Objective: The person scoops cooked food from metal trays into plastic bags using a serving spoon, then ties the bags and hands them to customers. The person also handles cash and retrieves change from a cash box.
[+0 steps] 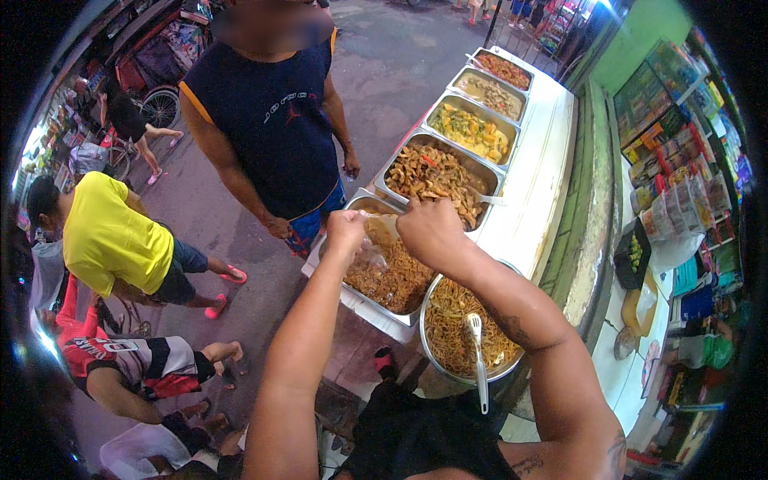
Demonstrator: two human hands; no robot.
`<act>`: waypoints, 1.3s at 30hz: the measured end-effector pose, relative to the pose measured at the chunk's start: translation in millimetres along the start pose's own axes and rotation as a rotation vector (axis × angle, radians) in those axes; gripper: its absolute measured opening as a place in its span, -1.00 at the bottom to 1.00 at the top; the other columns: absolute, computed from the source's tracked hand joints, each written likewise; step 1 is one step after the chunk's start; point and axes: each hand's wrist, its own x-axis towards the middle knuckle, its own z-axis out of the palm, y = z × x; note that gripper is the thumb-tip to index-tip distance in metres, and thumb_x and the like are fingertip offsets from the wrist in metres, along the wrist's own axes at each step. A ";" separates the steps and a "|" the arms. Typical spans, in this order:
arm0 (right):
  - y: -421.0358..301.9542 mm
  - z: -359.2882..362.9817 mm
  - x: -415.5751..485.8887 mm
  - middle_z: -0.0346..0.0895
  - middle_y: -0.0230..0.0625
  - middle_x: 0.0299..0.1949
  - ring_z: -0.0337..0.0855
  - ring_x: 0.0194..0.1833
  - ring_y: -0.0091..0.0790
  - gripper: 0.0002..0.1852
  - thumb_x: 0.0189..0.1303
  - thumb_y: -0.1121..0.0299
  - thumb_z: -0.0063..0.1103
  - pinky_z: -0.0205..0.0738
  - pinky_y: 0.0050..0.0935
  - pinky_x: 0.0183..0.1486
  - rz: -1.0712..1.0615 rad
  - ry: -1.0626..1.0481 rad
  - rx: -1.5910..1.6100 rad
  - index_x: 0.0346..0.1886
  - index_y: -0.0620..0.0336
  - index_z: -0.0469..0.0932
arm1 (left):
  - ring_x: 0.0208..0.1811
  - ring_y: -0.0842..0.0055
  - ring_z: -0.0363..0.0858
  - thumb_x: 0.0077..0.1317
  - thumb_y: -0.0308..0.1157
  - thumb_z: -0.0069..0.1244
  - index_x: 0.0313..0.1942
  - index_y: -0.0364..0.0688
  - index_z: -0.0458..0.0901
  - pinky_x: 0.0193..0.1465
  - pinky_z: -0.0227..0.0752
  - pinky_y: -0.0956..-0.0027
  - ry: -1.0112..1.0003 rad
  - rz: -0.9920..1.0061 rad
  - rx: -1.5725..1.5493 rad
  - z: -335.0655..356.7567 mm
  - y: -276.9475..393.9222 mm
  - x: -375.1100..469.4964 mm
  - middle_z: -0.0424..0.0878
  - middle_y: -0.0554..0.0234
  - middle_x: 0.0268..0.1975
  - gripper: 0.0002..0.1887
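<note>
A clear plastic bag (373, 255) is stretched between my two hands, above a steel tray of brown noodles (390, 288). My left hand (347, 231) pinches one side of its top. The other side is gripped by my right hand (431, 225), whose knuckles overlap the near edge of a tray of brown stewed pieces (432, 168). What the bag holds is hard to tell. A round steel bowl of noodles (456, 324) sits below my right forearm, with a slotted serving spoon (479, 360) resting in it.
Trays of yellow vegetable stew (471, 129), creamy pale food (489, 93) and reddish food (504, 69) line the white table (540, 162). A person in a dark sleeveless shirt (282, 114) stands across from me. Other people are on the left. A green ledge (579, 198) borders the right.
</note>
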 end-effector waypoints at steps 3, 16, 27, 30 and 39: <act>13.8 19.7 1.0 0.65 -0.17 -0.28 0.72 -0.28 -0.17 -0.88 0.05 0.38 0.18 0.49 -0.19 -0.30 0.085 0.005 -0.012 -0.43 0.12 0.70 | -0.71 0.62 0.49 0.38 -0.30 0.01 -0.36 -0.28 0.68 -0.78 0.16 0.49 0.009 0.006 0.014 -5.9 -1.5 0.4 0.55 0.34 -0.60 -0.75; -0.1 180.1 36.1 0.64 -0.32 -0.14 0.65 -0.08 -0.30 -0.86 0.12 0.34 0.19 0.24 -0.21 0.04 0.083 -0.119 0.011 -0.30 -0.06 0.72 | -0.75 0.59 0.52 0.39 -0.30 0.05 -0.42 -0.28 0.64 -0.81 0.13 0.51 0.022 -0.010 0.007 -62.7 -15.9 -2.9 0.60 0.28 -0.60 -0.74; 6.2 196.8 38.4 0.70 -0.21 -0.34 0.71 -0.19 -0.21 -0.85 0.01 0.30 0.23 0.23 -0.15 0.02 -0.042 -0.261 0.214 -0.36 0.05 0.70 | -0.73 0.60 0.50 0.33 -0.32 0.12 -0.44 -0.26 0.62 -0.80 0.15 0.48 0.096 -0.030 0.012 -75.4 -22.5 -14.5 0.58 0.31 -0.59 -0.78; 0.2 206.6 39.1 0.69 -0.25 -0.40 0.70 -0.24 -0.20 -0.88 -0.03 0.30 0.23 0.22 -0.15 -0.04 -0.021 -0.267 0.199 -0.40 -0.01 0.69 | -0.73 0.62 0.46 0.32 -0.32 0.13 -0.45 -0.25 0.61 -0.80 0.14 0.49 0.097 -0.030 0.006 -74.9 -19.2 -16.1 0.58 0.32 -0.58 -0.78; 22.1 216.5 18.7 0.70 -0.19 -0.32 0.70 -0.22 -0.10 -0.78 0.09 0.20 0.20 0.46 -0.15 -0.10 0.120 -0.314 0.812 -0.22 -0.08 0.74 | -0.72 0.65 0.41 0.31 -0.30 0.13 -0.42 -0.25 0.63 -0.76 0.16 0.49 0.108 -0.027 0.005 -73.7 -18.5 -17.2 0.57 0.34 -0.58 -0.79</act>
